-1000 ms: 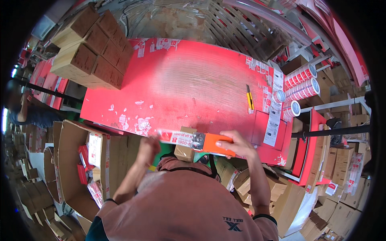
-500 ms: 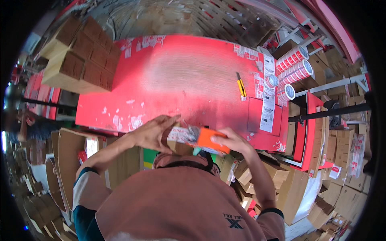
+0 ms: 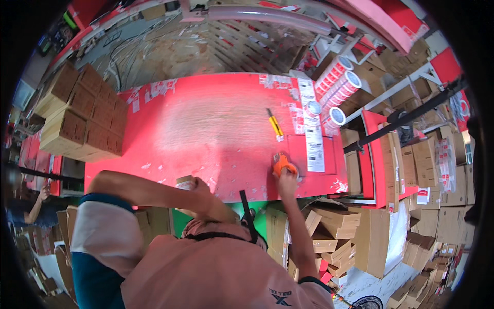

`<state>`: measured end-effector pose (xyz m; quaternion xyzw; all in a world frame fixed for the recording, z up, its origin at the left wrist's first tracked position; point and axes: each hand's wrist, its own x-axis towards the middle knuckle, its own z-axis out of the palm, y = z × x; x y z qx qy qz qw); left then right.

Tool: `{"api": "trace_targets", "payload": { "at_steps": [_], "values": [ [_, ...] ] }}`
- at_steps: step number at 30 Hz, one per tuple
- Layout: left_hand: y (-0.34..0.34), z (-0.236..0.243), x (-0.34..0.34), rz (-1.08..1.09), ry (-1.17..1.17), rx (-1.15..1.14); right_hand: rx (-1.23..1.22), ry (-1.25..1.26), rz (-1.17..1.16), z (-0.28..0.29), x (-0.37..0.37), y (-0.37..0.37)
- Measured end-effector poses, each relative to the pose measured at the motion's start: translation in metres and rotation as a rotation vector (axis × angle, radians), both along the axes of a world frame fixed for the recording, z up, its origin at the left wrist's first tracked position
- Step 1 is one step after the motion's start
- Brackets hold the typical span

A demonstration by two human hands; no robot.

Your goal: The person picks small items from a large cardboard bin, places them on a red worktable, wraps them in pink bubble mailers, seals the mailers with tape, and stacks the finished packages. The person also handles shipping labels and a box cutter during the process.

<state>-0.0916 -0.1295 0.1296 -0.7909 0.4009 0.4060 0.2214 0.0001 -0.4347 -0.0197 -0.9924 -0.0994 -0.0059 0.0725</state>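
Note:
My left hand (image 3: 200,189) is at the table's near edge, closed on a small cardboard box (image 3: 184,181); my forearm hides part of the hand and the box. Farther right, my right hand (image 3: 287,180) grips an orange tape dispenser (image 3: 282,162) by its near end, over the red table (image 3: 231,177). A yellow utility knife (image 3: 275,125) lies on the table beyond the dispenser. To its right runs a strip of white printed labels (image 3: 315,149).
Stacked brown cartons (image 3: 85,116) stand at the table's left end. Rolls of red-and-white tape (image 3: 337,117) are at the far right corner. Open cartons (image 3: 337,221) crowd the floor at right, beside a black bar (image 3: 406,116). Another person's arm (image 3: 38,203) shows at far left.
My hands have moved apart. The tape dispenser has left the box and gone right over the table; the box is now farther left, partly behind my forearm. The view has shifted.

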Motion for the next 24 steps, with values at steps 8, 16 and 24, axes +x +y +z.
{"api": "trace_targets", "payload": {
  "at_steps": [8, 16, 24],
  "values": [
    [0.215, 0.124, 0.024, 0.383, -0.104, -0.435, 0.735, 0.218, 0.516, 0.045, -0.087, 0.148],
    [0.272, -0.176, -0.071, 0.688, -0.599, -0.568, 0.206, 0.139, 0.803, -0.040, -0.006, 0.206],
    [0.135, -0.128, -0.013, 0.790, -0.821, -0.855, 0.915, 0.275, 0.797, -0.005, -0.027, 0.174]
  ]
}}
